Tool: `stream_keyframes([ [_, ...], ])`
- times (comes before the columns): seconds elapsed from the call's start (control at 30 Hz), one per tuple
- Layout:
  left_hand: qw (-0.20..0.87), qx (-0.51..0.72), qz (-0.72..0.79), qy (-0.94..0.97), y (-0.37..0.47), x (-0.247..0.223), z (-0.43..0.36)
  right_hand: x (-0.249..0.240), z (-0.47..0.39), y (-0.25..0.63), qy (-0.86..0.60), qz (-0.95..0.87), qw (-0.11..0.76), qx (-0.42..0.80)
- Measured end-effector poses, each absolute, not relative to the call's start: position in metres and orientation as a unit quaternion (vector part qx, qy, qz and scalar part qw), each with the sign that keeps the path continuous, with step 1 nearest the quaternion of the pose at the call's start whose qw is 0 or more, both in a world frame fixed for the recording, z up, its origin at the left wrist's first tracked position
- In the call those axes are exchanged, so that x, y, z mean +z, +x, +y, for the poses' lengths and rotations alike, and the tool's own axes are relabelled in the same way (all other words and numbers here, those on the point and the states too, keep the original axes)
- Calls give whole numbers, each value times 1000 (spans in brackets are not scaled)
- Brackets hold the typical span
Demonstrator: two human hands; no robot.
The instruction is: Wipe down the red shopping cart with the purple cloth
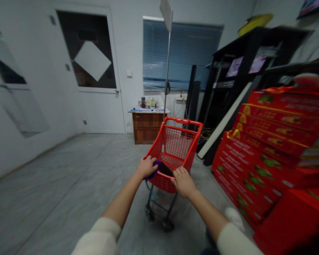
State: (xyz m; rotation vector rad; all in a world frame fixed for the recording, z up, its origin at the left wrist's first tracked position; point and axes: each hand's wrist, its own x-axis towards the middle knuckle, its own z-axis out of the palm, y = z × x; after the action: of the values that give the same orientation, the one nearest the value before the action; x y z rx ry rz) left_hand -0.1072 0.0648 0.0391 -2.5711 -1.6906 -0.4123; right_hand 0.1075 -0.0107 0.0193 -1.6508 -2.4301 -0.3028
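A small red plastic shopping cart [168, 186] on dark wheels stands in front of me, its handle end turned away. My left hand [148, 167] is closed over the left corner of the near rim. A purple band-like thing [154, 170] shows beside those fingers; I cannot make out whether they hold it too. On the right corner of the same rim, my right hand [184, 181] has its fingers curled over the edge. Something dark [164, 169] lies inside the basket just behind the rim. A thin pole [168, 63] with a white sign rises from the cart's far left.
Stacked red printed boxes [255, 170] fill the right side, with a white shoe [234, 217] beside them. Behind the cart stands a wooden cabinet [146, 136] with bottles on top. A black rack [255, 46], leaning panels and a white door [102, 113] line the walls.
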Motion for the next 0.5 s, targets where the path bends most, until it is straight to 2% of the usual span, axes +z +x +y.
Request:
stream_keyframes([
  [0.13,44,-150,-557,-815,-85,32,50,14,-12,95,-585,-798,110,-100],
  [0.27,14,-165,-509,-845,-67,26,37,14,-18,87,-593,-792,107,-98],
  [0.5,-40,-183,-546,-817,-104,32,52,26,-22,91,-552,-822,114,-75],
])
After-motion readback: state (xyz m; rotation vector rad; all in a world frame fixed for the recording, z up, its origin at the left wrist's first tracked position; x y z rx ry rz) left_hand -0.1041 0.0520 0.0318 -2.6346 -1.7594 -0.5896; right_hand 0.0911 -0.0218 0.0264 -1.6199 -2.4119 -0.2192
